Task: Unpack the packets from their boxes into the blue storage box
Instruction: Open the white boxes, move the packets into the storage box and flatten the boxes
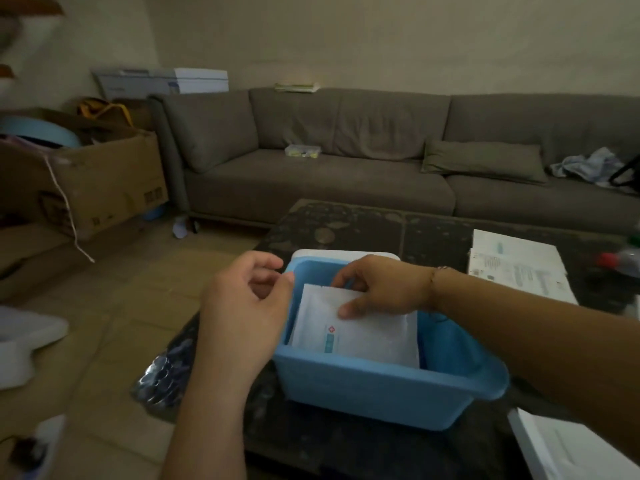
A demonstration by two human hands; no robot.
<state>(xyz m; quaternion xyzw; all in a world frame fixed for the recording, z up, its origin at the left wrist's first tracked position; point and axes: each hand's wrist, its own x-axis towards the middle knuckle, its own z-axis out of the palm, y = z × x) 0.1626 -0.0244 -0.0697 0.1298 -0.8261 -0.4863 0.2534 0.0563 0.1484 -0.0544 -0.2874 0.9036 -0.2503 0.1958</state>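
Right hand [379,289] reaches over the blue storage box [381,386] on the dark table [363,223], thumb and fingers pinching a white packet [360,332] standing tilted inside it. Left hand [247,299] hovers at the box's left rim, fingers loosely curled, holding nothing. Packet print: red diamond mark, teal strip (text unreadable).

I count one blue storage box [381,386] at six o'clock, with one white packet [360,334] showing inside it. Two hands: my left hand [242,306] and right hand [377,289]. Two flattened white boxes [512,261] at three o'clock, one bottle [620,259], one sofa [346,161] at twelve, one cardboard carton [104,181] at ten.
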